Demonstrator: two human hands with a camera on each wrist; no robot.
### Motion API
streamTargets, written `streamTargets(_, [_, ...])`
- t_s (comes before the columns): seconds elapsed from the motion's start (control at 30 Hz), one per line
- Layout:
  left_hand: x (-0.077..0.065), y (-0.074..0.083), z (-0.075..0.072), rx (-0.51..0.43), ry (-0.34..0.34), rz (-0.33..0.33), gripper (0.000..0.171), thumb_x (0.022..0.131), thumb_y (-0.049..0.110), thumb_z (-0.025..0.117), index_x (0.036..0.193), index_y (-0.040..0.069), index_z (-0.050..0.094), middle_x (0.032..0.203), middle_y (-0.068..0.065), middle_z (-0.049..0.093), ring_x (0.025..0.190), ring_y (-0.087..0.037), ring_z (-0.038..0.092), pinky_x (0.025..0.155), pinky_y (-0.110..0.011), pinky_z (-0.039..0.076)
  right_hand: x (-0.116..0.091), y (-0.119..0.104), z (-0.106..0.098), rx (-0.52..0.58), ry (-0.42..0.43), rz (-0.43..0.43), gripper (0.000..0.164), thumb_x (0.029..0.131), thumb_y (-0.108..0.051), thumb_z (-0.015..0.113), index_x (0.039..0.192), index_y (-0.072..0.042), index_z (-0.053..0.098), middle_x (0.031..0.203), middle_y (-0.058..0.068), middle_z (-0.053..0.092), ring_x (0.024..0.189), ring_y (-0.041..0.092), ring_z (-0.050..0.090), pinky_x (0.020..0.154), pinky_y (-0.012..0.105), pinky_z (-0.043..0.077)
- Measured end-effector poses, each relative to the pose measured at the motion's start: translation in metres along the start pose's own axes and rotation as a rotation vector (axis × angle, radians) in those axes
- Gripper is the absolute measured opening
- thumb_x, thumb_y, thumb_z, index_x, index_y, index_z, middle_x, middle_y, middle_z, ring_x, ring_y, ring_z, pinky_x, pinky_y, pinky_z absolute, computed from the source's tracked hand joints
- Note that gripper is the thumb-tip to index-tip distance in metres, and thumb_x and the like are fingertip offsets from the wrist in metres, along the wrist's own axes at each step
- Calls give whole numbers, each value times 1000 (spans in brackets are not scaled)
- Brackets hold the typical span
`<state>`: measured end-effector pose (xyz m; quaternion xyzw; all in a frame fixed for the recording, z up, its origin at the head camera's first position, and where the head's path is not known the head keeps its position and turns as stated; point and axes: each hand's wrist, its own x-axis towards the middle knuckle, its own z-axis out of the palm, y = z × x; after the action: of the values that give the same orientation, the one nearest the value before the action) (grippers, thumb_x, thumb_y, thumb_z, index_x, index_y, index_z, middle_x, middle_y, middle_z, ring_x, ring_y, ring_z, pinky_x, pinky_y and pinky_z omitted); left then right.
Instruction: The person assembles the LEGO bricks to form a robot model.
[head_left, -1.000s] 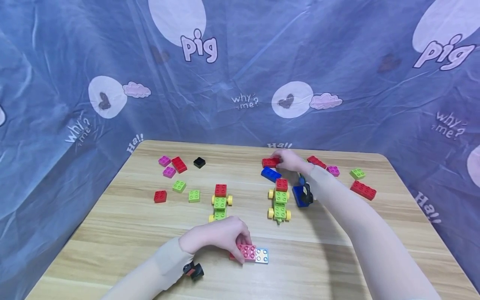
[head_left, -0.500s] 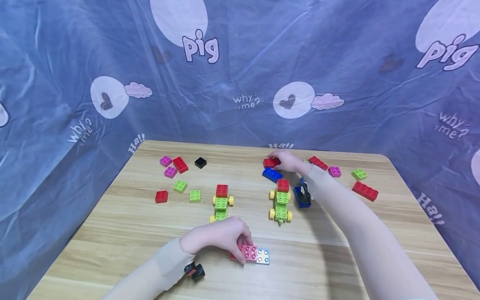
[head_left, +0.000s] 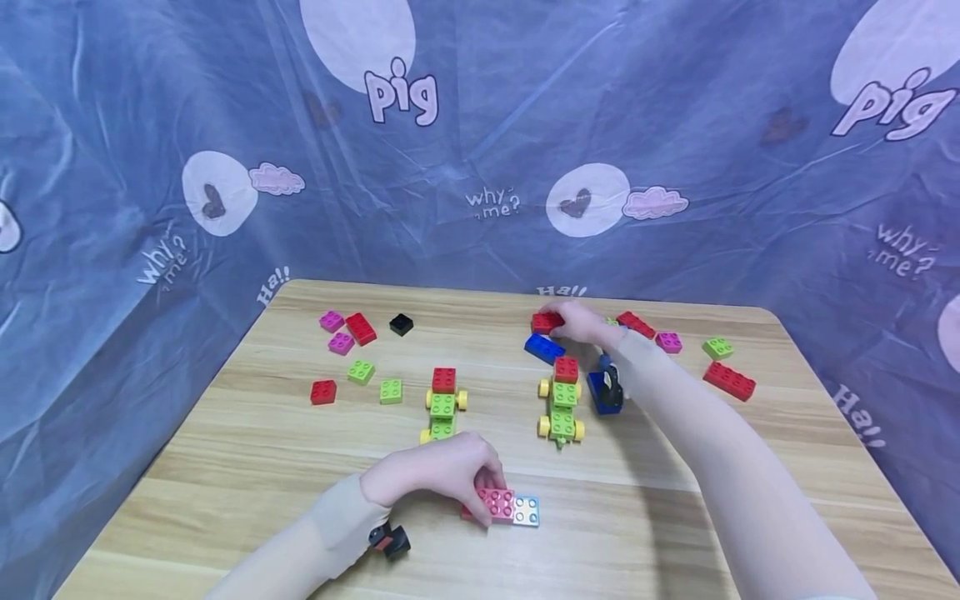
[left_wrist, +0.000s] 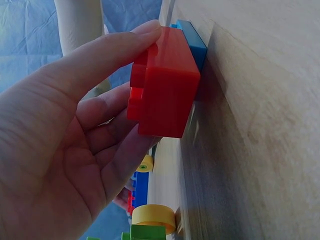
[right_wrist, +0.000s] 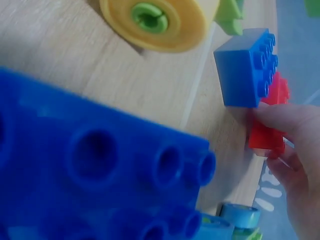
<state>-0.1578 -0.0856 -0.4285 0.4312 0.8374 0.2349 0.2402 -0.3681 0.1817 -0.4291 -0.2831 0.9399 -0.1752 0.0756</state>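
Gripping a near red brick (head_left: 498, 505) in the head view is the left hand (head_left: 448, 468), a far red block (head_left: 542, 324) the right hand (head_left: 581, 323), fingers clamped on the brick in the left wrist view, on the block in the right.

On the desk (head_left: 247, 467), a thin brick (head_left: 527, 512) juts out rightward from the brick (head_left: 500, 505) in the left hand (head_left: 445, 471). A wheeled build (head_left: 442, 406) stands behind that hand; a second build (head_left: 562, 395) stands on the near side of the right hand (head_left: 579, 323), a long brick (head_left: 730, 381) well right of that hand.
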Motion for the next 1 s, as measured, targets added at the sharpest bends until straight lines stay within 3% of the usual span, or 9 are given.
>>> streamTargets(0.27, [1,0,0,1,1,3,34,66,28,88,95,15,75,75,17,61,66,4,53,62,-12,46,-13,4,-11,85,51,85,50,88,-4,64,136,3,50,126,24,59,113,37,55,100,52,45])
streamTargets(0.53, [0,2,0,-5,4,-8,33,66,26,89,94,15,75,75,16,61,66,4,53,62,-12,46,-32,-4,-26,111,200,87,51,88,-10,68,135,2,52,132,26,54,117,40,52,100,54,43])
streamTargets(0.77, [-1,4,0,13,15,-15,35,65,27,89,94,14,75,76,15,62,66,4,53,63,-12,46,-57,-24,-39,207,350,87,47,86,-10,70,130,0,56,122,22,60,100,34,57,83,45,50])
streamTargets(0.87, [0,3,0,15,20,-20,36,65,27,89,95,14,75,76,15,62,66,4,53,63,-12,46,-70,-34,-41,207,416,58,46,85,-11,71,128,0,58,118,21,62,94,30,58,76,39,49])
streamTargets(1.0, [0,3,1,20,23,-20,36,64,28,89,95,14,75,76,16,62,66,4,52,63,-12,46,-88,-47,-39,210,495,11,45,83,-10,73,124,1,60,112,19,65,89,28,59,73,38,49])
